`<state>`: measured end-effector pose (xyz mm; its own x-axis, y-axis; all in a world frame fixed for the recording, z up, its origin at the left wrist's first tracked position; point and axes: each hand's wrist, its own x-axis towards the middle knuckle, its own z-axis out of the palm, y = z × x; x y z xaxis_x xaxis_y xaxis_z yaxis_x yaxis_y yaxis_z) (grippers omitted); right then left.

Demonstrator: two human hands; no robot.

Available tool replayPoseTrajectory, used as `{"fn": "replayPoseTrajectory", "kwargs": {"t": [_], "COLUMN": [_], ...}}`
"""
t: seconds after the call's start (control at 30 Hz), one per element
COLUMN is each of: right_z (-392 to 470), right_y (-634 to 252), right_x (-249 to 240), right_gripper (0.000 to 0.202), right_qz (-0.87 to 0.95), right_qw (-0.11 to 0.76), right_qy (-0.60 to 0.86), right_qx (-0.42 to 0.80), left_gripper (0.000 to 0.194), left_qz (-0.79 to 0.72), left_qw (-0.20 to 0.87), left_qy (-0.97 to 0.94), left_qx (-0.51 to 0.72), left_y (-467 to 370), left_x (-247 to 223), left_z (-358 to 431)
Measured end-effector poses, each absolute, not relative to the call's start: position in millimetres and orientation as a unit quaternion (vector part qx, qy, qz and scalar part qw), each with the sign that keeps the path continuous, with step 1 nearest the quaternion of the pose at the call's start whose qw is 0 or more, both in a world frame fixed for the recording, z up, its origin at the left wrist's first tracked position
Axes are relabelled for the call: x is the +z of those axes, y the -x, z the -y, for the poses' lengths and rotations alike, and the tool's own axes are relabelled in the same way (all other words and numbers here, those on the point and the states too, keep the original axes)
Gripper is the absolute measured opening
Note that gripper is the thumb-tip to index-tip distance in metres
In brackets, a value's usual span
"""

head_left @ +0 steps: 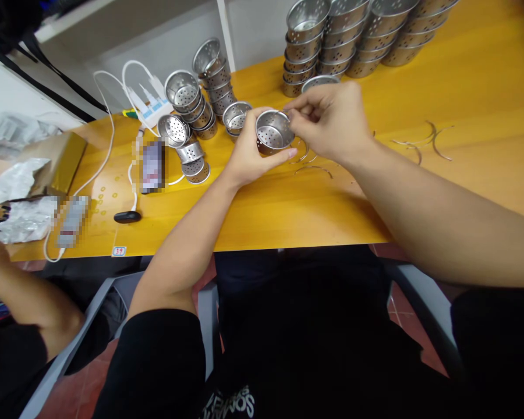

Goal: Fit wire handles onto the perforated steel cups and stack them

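My left hand (pixel 253 148) is wrapped round a small perforated metal cup (pixel 274 131), its mouth tilted up toward me. At the cup's right rim, my right hand (pixel 332 119) has thumb and fingers pinched together; what lies between the fingertips is too small to make out. Below the right hand, thin curved metal wires (pixel 314 169) lie on the table, and more bent wires (pixel 436 142) are spread farther right. Another perforated cup (pixel 236 116) stands just behind my left hand, and one more cup (pixel 321 82) is partly hidden behind my right hand.
Tall stacks of perforated cups (pixel 308 43) stand at the back right. Shorter cup stacks (pixel 192 102) are left of my hands, beside a white power strip (pixel 157 110) with cables. A phone (pixel 152 166) lies on the yellow table (pixel 288 218). At far left is another person's arm (pixel 30 291).
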<state>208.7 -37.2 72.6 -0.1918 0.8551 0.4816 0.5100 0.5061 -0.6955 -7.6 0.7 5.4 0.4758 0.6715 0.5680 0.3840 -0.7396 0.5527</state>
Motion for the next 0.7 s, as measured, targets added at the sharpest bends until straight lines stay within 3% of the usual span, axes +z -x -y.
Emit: {"fn": "replayPoseTrajectory", "kwargs": {"t": [0.23, 0.57, 0.7], "right_z": [29.8, 31.8, 35.4], "right_y": [-202.4, -194.8, -195.2], "right_x": [60.4, 60.2, 67.9], "right_gripper": [0.033, 0.025, 0.033], "right_qz": [0.736, 0.717, 0.714], "right_qw": [0.505, 0.499, 0.506], "right_qy": [0.411, 0.419, 0.395], "right_qx": [0.186, 0.247, 0.28], "left_gripper": [0.1, 0.096, 0.091], "left_qz": [-0.319, -0.312, -0.315], "left_qw": [0.205, 0.219, 0.244], "left_qy": [-0.836, -0.847, -0.833], "left_qx": [0.396, 0.37, 0.384], "left_y": [3.3, 4.7, 5.8], "left_x": [10.4, 17.4, 16.6], "left_z": [6.7, 11.8, 9.8]}}
